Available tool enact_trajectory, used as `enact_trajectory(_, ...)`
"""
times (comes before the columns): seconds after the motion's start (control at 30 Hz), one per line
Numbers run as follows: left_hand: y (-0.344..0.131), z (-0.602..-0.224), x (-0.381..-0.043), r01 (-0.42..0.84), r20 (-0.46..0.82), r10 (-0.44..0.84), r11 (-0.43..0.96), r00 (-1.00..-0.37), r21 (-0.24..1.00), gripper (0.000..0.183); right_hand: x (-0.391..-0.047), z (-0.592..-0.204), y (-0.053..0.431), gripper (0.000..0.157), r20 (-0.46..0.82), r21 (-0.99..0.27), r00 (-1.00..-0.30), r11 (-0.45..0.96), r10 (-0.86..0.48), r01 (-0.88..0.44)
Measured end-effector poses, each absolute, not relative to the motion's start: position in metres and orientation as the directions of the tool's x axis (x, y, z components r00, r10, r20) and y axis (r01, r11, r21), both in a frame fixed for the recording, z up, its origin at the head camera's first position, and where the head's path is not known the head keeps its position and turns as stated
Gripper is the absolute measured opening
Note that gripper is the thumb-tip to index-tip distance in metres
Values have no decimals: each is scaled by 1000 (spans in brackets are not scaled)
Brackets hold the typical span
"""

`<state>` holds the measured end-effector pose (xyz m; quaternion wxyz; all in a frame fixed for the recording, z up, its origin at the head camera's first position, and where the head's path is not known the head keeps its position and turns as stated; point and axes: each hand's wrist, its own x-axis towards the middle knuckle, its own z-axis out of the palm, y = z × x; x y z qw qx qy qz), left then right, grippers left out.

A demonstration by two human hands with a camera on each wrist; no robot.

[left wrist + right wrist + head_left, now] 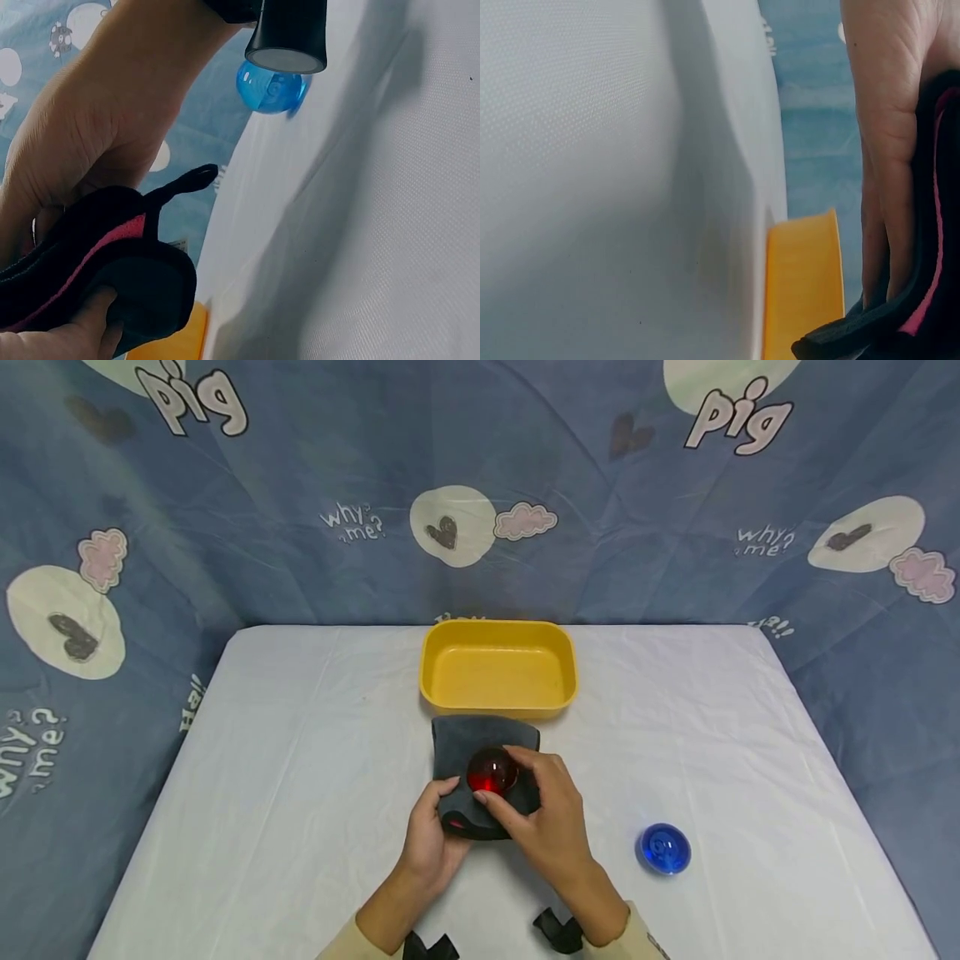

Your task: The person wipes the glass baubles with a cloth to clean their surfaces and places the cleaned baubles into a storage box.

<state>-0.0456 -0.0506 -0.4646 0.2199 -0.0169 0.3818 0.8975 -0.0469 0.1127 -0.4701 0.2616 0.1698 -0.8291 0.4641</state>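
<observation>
A folded dark grey cloth (457, 743) with a black edge is held up in front of me by my left hand (435, 843), its thumb over the near left side and its fingers underneath. In the left wrist view the cloth (154, 281) shows pink between its layers and a black loop at one corner. On top of it, a see-through red ball (491, 772) is pinched between the thumb and fingers of my right hand (555, 818). The wrist views do not show the ball.
Just beyond the cloth stands a yellow bin (498, 702), at the table's far edge. To the right of my right hand sits a clear blue ball (665, 848) on the white tablecloth (315, 777). A blue printed curtain (300, 560) hangs behind and at both sides.
</observation>
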Motion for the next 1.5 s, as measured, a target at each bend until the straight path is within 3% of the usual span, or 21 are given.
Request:
enact_trajectory(0.5, -52, -464, -44, -395, -203, 364, -596, -909, 699, 63, -46, -468, 116, 58, 486, -760, -864, 424, -131, -492)
enact_trajectory(0.8, -48, -462, -45, -393, -218, 346, -591, -912, 704, 60, -45, -469, 105, 79, 519, -693, -852, 547, -73, -469)
enact_trajectory(0.97, -48, -463, -44, -406, -224, 359, -588, -906, 700, 63, -46, -467, 104, 76, 540, -669, -840, 583, -46, -462)
enact_trajectory(1.5, -49, -462, -43, -405, -202, 383, -583, -902, 704, 62, -44, -469, 117, 64, 567, -686, -817, 489, -105, -539)
